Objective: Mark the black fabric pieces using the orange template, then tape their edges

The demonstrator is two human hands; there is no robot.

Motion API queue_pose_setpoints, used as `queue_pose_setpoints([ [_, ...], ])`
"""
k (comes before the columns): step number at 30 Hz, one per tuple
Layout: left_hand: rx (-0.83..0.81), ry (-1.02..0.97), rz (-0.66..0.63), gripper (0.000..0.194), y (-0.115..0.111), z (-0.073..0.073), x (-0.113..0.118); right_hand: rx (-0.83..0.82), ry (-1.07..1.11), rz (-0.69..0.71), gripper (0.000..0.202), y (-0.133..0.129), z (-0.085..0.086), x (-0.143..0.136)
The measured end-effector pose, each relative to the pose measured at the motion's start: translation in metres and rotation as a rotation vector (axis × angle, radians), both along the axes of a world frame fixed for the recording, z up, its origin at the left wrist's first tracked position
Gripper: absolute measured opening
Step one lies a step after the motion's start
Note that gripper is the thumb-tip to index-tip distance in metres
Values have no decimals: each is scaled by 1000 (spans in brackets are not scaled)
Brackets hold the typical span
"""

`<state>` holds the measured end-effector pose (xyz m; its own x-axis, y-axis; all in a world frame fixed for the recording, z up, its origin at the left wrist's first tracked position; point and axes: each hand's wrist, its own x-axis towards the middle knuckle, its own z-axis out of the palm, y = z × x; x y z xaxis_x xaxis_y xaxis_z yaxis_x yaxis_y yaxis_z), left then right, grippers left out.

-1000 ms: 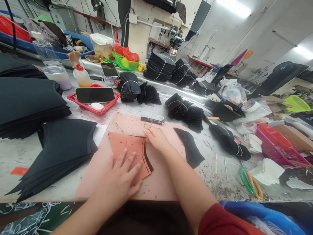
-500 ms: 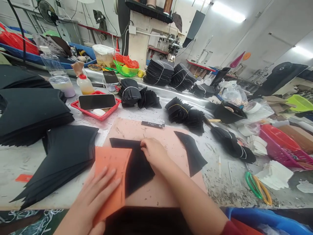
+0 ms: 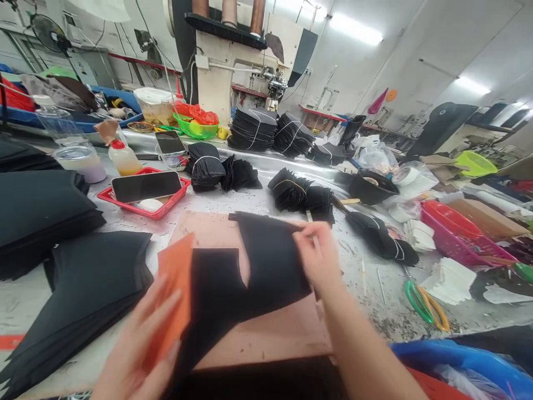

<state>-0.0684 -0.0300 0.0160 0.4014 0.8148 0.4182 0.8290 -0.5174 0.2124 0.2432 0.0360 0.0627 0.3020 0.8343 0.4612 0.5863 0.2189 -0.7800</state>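
My left hand (image 3: 139,339), blurred by motion, holds an orange template (image 3: 177,278) between fingers and thumb. The template is tipped up on its edge. Beside it lies a black fabric piece (image 3: 214,280), partly hidden by the template. My right hand (image 3: 318,255) pinches the right edge of a second black piece (image 3: 270,258), which is raised above the pink cutting board (image 3: 266,341) and overlaps the first. A thin, pale stick-like tool shows at the right fingers, too blurred to name.
Black cut pieces (image 3: 95,272) are stacked at the left. Behind the board stand a red basket (image 3: 166,205) with a phone (image 3: 145,186) and tied black bundles (image 3: 287,186). Scissors (image 3: 428,305) lie at the right, near a pink basket (image 3: 462,239). A sewing machine (image 3: 216,72) stands behind.
The orange template has gone from lying flat to tilted up in my left hand. My right hand has moved right and lifted a black piece. The view has shifted slightly.
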Motion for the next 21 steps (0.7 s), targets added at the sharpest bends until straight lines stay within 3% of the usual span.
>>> queue_pose_setpoints([
  [2, 11, 61, -60, 56, 9, 2, 19, -59, -88, -141, 13, 9, 5, 49],
  [5, 88, 183, -75, 44, 16, -3, 41, -226, -301, -212, 11, 21, -1, 112],
  [8, 153, 260, -39, 40, 17, -10, 53, -256, -468, -207, 7, 21, -19, 142],
  [10, 183, 306, -35, 40, 15, -12, 57, -171, -590, -159, 9, 15, -33, 140],
  [13, 215, 367, -37, 39, 13, -9, 64, -22, -682, -43, 14, 2, -45, 115],
  [17, 242, 422, -57, 40, 14, -4, 72, 35, -674, 141, 12, -11, -47, 73],
  [21, 242, 456, -75, 41, 15, -1, 75, 36, -629, 228, 13, -18, -44, 52],
])
